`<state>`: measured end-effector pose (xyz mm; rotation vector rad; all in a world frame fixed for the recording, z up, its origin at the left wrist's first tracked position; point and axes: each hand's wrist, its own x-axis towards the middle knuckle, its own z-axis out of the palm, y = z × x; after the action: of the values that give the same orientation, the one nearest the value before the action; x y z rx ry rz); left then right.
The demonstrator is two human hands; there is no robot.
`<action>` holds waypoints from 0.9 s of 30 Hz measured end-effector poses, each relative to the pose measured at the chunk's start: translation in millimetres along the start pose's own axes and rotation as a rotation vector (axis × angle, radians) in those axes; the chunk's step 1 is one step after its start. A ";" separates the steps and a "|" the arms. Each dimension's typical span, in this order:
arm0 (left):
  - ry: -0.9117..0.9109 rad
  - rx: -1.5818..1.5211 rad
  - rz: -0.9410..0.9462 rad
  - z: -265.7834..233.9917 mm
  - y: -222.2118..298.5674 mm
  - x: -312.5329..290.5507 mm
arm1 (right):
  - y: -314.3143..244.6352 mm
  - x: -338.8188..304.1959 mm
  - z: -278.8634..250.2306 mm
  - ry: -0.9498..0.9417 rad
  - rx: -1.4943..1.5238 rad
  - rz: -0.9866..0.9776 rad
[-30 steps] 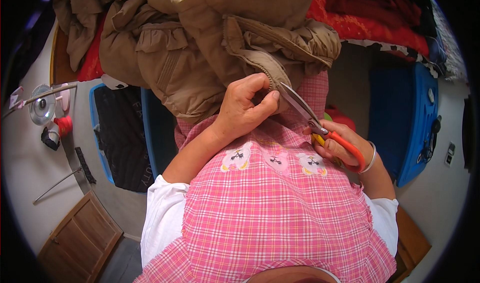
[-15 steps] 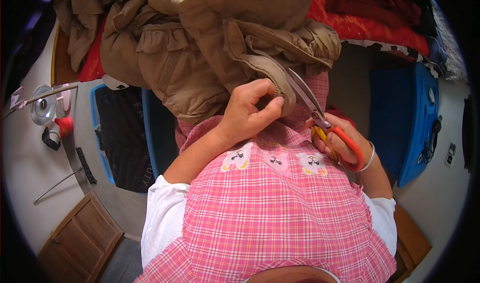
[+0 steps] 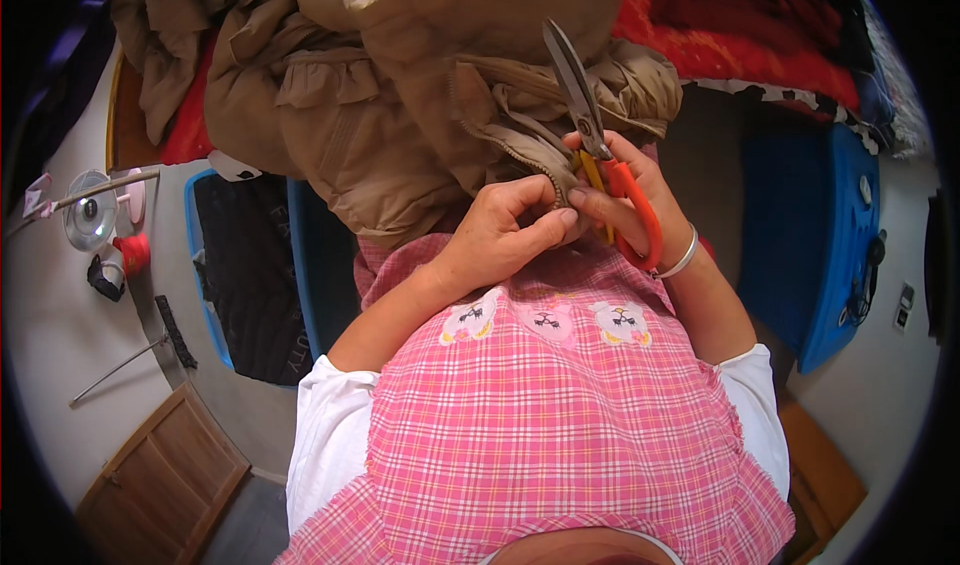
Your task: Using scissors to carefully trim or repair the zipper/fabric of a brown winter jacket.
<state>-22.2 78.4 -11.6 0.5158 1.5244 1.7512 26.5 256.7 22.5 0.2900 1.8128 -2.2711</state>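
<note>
Bins (image 3: 825, 255) flank my grip, coat (image 3: 420, 95) beyond.
Left hand (image 3: 505, 220) pinches its edge (image 3: 558, 165); right hand (image 3: 653, 178) clasps scissors (image 3: 590, 115) (hiding some coat).

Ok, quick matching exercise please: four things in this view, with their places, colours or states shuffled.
1. scissors
2. left hand
3. bracelet
4. garment

A. silvery, encircling an arm
B. brown, lying in folds
C. orange and yellow handles, in the right hand
D. holding a zipped edge

Pairs: 1-C, 2-D, 3-A, 4-B
</note>
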 end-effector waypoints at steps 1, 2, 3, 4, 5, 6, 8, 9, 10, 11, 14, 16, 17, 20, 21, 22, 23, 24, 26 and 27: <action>0.010 -0.011 0.002 0.2 -1.0 -0.8 | -2.8 0.6 0.3 -0.005 0.000 0.002; 0.014 -0.012 0.002 -1.2 0.9 -1.3 | -8.0 0.8 0.4 -0.011 0.020 0.037; 0.032 0.060 0.015 -2.5 4.8 -1.6 | -10.9 0.2 0.5 -0.013 0.042 0.073; 0.048 0.131 0.028 -3.6 6.8 -1.7 | -9.6 -0.1 0.7 -0.014 0.041 0.075; 0.049 0.128 0.027 -4.2 5.5 -1.3 | -6.8 -0.6 0.9 -0.027 0.003 0.076; 0.064 0.197 0.060 -5.3 3.8 -0.3 | -4.5 -0.9 1.1 -0.038 -0.034 0.074; 0.077 0.266 0.093 -6.4 6.3 0.5 | -0.5 -1.7 4.0 -0.055 -0.029 0.093; 0.060 0.300 0.110 -7.2 11.9 0.2 | 0.8 -2.0 5.4 -0.078 -0.026 0.111; 0.044 0.334 0.126 -7.6 14.7 -0.1 | -0.7 -2.9 5.8 -0.080 -0.026 0.112; 0.047 0.335 0.126 -7.8 13.3 0.4 | -4.1 -4.0 6.1 -0.078 0.033 0.128; 0.130 0.505 0.266 -4.9 8.7 1.0 | 3.8 -6.7 12.1 -0.049 0.057 0.065; 0.207 0.541 0.233 -1.0 8.1 -0.9 | 11.1 -6.9 13.7 -0.025 0.020 -0.017; 0.207 0.543 0.233 -1.6 8.4 -0.8 | 13.2 -7.4 14.0 -0.028 0.020 -0.060; 0.244 0.593 0.227 0.0 5.9 -4.3 | 14.0 -14.0 17.9 -0.010 0.056 -0.048; 0.258 0.592 0.225 -0.1 2.4 -4.8 | 13.2 -15.2 19.4 0.019 0.092 0.001; 0.271 0.591 0.223 -0.2 0.3 -5.1 | 12.1 -15.9 19.6 0.018 0.093 0.001; 0.271 0.593 0.223 -1.0 0.0 -5.1 | 10.8 -16.7 19.3 0.027 0.077 0.043; 0.267 0.639 0.276 -2.0 -0.3 -5.0 | 10.1 -17.6 19.1 0.039 0.063 0.085; 0.259 0.685 0.330 -4.7 1.5 -6.3 | 9.1 -15.9 20.0 0.051 0.079 0.104; 0.224 0.592 0.241 -6.8 4.2 -7.4 | 9.0 -14.1 19.5 0.058 0.091 0.124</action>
<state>-23.4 68.4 -7.7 0.8439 2.2352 1.5492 42.3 236.5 22.5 0.4751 1.6711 -2.2848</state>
